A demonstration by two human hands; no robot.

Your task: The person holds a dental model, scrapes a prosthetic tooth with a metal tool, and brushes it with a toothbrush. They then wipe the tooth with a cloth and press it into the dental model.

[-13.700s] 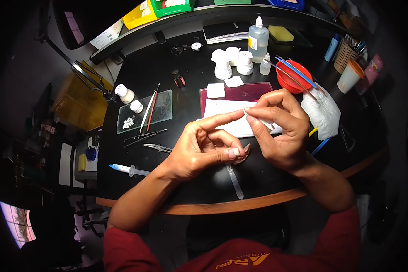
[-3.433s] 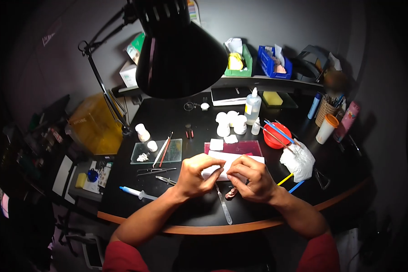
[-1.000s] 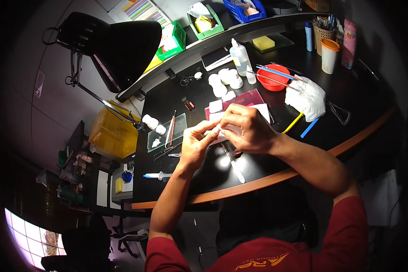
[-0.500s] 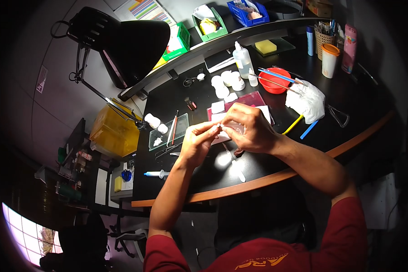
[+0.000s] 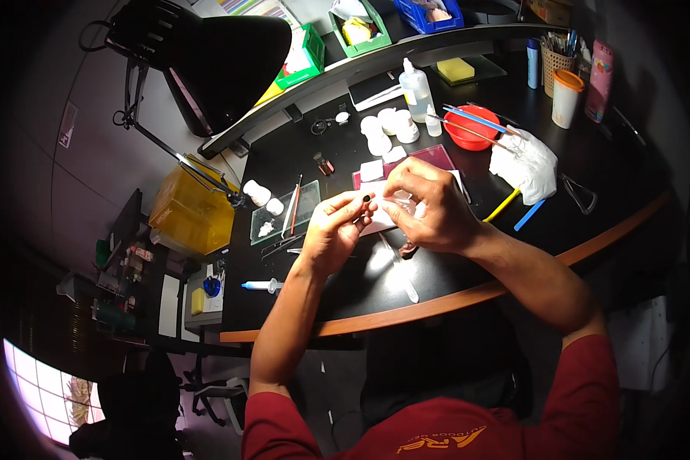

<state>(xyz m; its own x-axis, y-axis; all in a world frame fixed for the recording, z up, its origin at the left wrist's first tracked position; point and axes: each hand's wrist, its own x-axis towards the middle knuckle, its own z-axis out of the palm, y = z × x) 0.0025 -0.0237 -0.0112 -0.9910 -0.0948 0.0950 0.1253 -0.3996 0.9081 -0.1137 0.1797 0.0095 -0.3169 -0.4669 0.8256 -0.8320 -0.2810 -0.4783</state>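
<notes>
My left hand [image 5: 331, 234] is closed in a pinch on a small piece with a dark round end [image 5: 367, 198], too small to name. Just to its right, the thumb and fingertips of my right hand [image 5: 437, 208] come together; whatever they hold is hidden. Both hands hover over a white sheet [image 5: 377, 224] and a maroon tray [image 5: 431, 158]. Below them on the black table lies a pale spatula-like tool [image 5: 406, 284]. Left of my left hand, a glass slab [image 5: 308, 201] carries a red thin-handled tool [image 5: 296, 208] and white crumbs [image 5: 265, 228].
A black desk lamp [image 5: 230, 69] hangs over the left side. White jars [image 5: 395, 123], a clear bottle [image 5: 417, 96], a red bowl [image 5: 468, 138] with brushes and a crumpled white tissue [image 5: 525, 169] stand behind. A syringe [image 5: 262, 285] lies front left; an orange-lidded cup [image 5: 566, 103] stands right.
The small piece at my left fingertips showed white before and now shows a dark round end. My right fingertips have moved slightly away from it. The whole view has shifted a little.
</notes>
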